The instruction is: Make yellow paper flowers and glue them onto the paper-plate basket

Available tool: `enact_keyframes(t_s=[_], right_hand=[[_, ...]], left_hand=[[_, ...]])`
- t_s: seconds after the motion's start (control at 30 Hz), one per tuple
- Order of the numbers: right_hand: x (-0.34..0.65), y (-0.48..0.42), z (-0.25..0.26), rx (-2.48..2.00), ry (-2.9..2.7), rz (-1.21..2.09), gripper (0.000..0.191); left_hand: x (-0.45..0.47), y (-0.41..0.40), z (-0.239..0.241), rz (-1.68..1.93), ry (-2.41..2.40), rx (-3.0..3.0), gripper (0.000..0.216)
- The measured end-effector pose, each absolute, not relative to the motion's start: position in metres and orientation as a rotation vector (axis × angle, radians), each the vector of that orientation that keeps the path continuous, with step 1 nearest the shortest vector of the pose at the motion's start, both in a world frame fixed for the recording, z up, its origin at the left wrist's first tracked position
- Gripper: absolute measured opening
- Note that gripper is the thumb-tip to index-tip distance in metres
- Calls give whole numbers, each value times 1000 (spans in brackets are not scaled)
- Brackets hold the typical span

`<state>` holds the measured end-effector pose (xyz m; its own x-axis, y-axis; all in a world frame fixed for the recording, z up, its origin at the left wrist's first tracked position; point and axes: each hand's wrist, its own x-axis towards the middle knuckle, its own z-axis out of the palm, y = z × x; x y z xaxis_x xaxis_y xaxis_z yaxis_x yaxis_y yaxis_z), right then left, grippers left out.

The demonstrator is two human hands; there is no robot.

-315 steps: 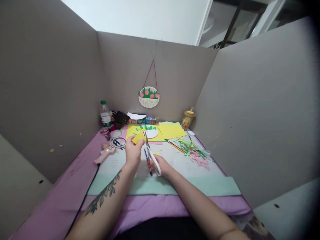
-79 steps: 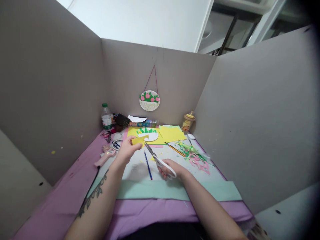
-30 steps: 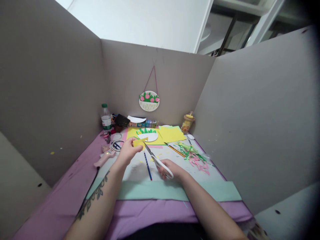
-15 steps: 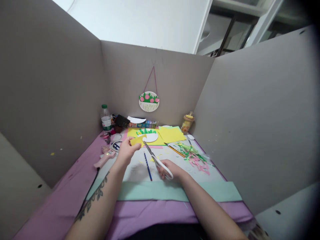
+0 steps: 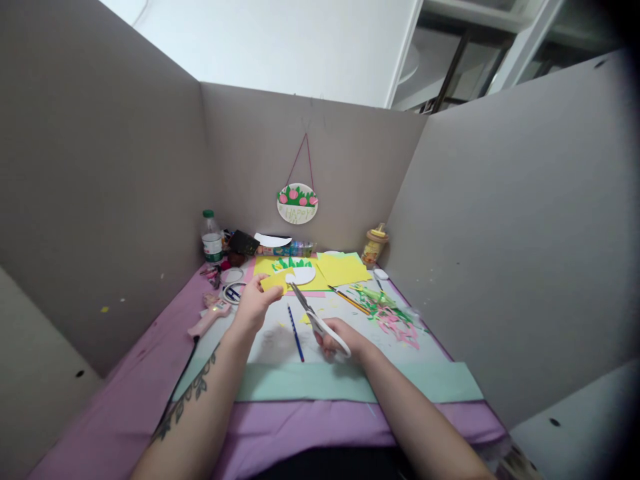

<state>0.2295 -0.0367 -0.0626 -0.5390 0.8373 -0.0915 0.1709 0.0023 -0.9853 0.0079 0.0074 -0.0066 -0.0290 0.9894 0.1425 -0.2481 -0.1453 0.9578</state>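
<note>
Between the thumb and fingers of my left hand (image 5: 257, 303) is a small piece of yellow paper (image 5: 275, 281), its right edge cut into a curve. My right hand (image 5: 339, 338) grips white-handled scissors (image 5: 315, 319), whose blade tips point up and left, close to that edge. Below them a blue pencil (image 5: 295, 333) lies on the white work surface (image 5: 273, 347). Just behind the paper is a white plate piece with green paper leaves (image 5: 299, 273), resting on yellow sheets (image 5: 345, 269).
Paper shreds (image 5: 395, 317) and a yellow-black pencil (image 5: 350, 300) lie to the right. A pink glue gun (image 5: 209, 322) with its cord, a tape roll (image 5: 233, 293) and a bottle (image 5: 212, 238) stand left. A decorated plate (image 5: 297, 204) hangs on the back panel.
The scissors have shifted slightly right and down, their tips drawing back from the yellow paper. My left hand stays nearly in place.
</note>
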Motion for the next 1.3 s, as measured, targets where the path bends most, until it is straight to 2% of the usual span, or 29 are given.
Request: enact_keyframes(t_s=[0.1, 0.23, 0.33, 0.47, 0.67, 0.9, 1.13, 1.3], right_hand=[[233, -36, -59, -954, -1774, 1315, 27], [231, -33, -54, -991, -1583, 698, 28], [226, -32, -51, -1011, -1569, 483, 32], [218, -33, -49, -1060, -1692, 544, 22], [209, -34, -50, -1155, -1743, 637, 18], [209, -30, -53, -1139, -1617, 665, 15], [198, -24, -56, -1068, -1251, 879, 23], [191, -23, -53, -950, -1150, 918, 28]], left_hand=[[13, 3, -7, 1379, 1002, 1239, 41], [27, -8, -14, 1217, 1144, 1682, 32], [39, -15, -23, 1018, 1185, 2015, 27], [51, -19, -33, 791, 1241, 2241, 31], [54, -15, -38, 756, 1237, 2278, 32], [46, -10, -37, 897, 1153, 2141, 29], [48, 1, -45, 1157, 1051, 1822, 28], [59, -1, -47, 1220, 1019, 1520, 37]])
